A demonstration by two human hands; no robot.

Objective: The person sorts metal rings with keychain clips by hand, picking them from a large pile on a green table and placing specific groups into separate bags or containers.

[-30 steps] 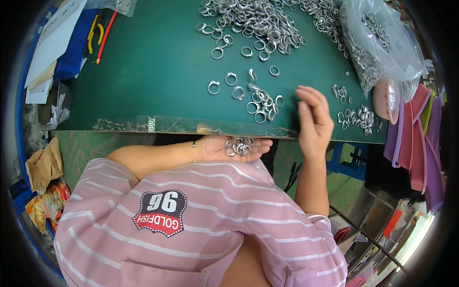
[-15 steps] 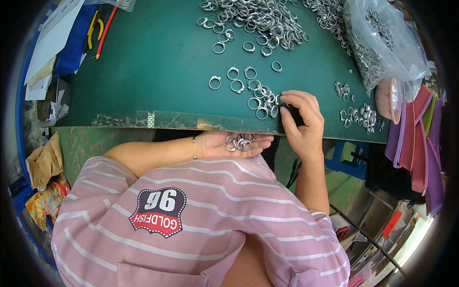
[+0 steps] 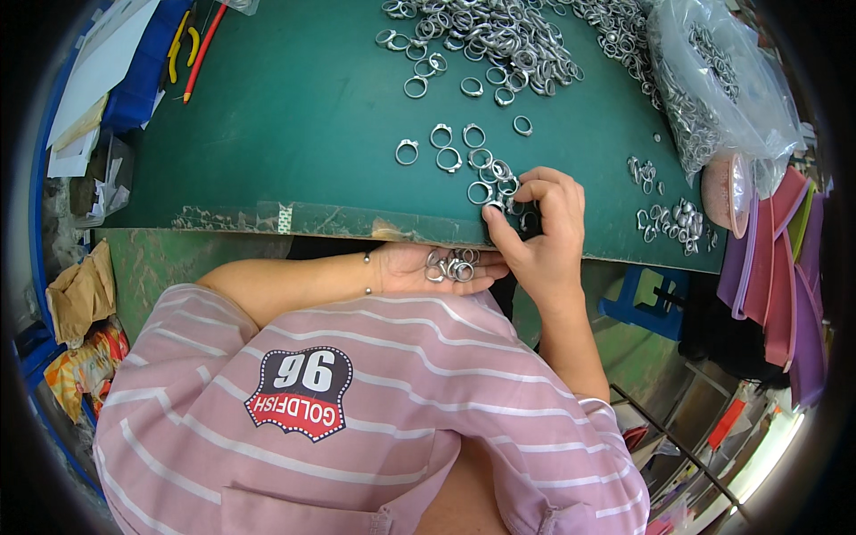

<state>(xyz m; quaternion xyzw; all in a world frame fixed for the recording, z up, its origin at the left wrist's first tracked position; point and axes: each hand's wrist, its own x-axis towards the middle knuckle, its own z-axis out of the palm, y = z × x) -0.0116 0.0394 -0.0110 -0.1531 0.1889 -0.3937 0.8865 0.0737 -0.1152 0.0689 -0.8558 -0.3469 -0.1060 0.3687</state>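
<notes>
Palm up below the table edge, my left hand (image 3: 406,267) cradles several silvery metal rings (image 3: 452,265), its fingers stretched nearly flat. Over the table's near edge my right hand (image 3: 546,223) curves above a small cluster of similar rings (image 3: 480,192), thumb and fingertips apart around them. The thumb tip touches or nearly touches a ring there. Some rings beneath that hand are partly hidden. Just left of the cluster, a loose ring (image 3: 407,152) lies by itself; each ring has a small raised bump.
A large ring heap (image 3: 508,40) covers the far middle of the green tabletop (image 3: 267,116). On the right stand a clear bag of rings (image 3: 695,98), a pink bowl (image 3: 727,192) and small ring groups (image 3: 673,223). Yellow-handled pliers (image 3: 178,53) and a red pen-like tool (image 3: 205,53) lie far left.
My right hand has moved slightly left and nearer, over the cluster, its thumb now among the near rings. The left hand still holds its rings. The whole view has shifted slightly.
</notes>
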